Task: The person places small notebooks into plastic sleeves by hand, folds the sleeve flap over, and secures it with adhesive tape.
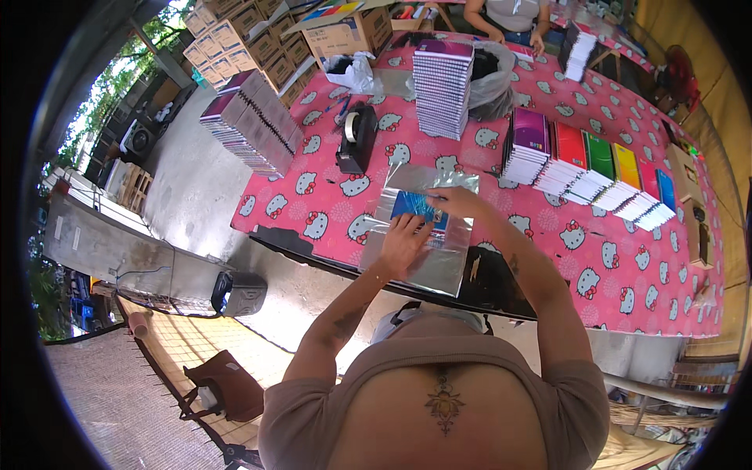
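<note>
A small blue notebook or booklet [407, 204], with a glossy shine over it, lies on clear plastic sheets or bags [439, 270] at the table's near edge. My left hand [406, 246] rests on its lower part, fingers stretched out and slightly spread. At its upper right corner, the fingers of my right hand [456, 201] are bent together; what they pinch is too small to make out. Beyond my hands, a black tape dispenser [358, 141] with a roll of tape stands to the left.
Tall notebook stacks stand at the left [252, 125] and centre [442, 90]. A row of colourful notebook stacks [599, 168] runs along the right. A plastic bag [493, 82], cardboard boxes [345, 39] and another person's hand [537, 43] are farther back. The tablecloth [540, 227] is pink.
</note>
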Available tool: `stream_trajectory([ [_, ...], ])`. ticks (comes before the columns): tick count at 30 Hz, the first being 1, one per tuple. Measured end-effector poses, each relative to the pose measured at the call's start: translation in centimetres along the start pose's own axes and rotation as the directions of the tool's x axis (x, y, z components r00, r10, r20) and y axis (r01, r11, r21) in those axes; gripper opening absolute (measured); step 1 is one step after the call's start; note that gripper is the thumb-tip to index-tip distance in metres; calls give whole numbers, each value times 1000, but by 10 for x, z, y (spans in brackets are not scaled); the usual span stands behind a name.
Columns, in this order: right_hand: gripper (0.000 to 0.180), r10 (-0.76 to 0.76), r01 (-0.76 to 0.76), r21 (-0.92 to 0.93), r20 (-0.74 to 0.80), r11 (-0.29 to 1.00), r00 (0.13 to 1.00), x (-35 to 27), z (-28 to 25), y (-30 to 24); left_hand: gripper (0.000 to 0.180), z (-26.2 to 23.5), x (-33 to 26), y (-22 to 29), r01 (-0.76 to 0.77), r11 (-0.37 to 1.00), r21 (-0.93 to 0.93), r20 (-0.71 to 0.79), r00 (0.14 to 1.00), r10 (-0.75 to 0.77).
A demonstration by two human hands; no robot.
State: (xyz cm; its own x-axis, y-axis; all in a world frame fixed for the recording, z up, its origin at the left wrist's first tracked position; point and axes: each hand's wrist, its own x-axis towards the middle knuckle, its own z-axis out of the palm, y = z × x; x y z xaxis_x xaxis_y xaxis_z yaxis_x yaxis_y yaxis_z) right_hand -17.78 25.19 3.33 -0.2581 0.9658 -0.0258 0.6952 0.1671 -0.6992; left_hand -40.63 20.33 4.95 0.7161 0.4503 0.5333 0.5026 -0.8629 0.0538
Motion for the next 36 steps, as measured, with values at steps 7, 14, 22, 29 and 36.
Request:
stream_trajectory([
  [7,91,246,-421,534,369,733,896,-15,-65,-22,23,-15,-1,-39,634,545,-548,192,730,-656],
  [14,32,-424,343,-280,-322,897,846,-68,-39,-90,28,33,-14,-115,571,498,-653,53,691,-721],
  [22,23,-343,226,-305,-418,925,841,-73,-25,-149,21,-17,26,-297,825,-133,-550,684,354,-638],
  [29,24,-281,79,-394,-487,916,827,-55,-4,-161,21,18,-2,-274,479,-205,-853,456,494,-740],
  [36,32,-189,-38,-428,-475,903,860,-45,9,-176,10,-15,13,-264,710,685,-164,141,704,-696],
])
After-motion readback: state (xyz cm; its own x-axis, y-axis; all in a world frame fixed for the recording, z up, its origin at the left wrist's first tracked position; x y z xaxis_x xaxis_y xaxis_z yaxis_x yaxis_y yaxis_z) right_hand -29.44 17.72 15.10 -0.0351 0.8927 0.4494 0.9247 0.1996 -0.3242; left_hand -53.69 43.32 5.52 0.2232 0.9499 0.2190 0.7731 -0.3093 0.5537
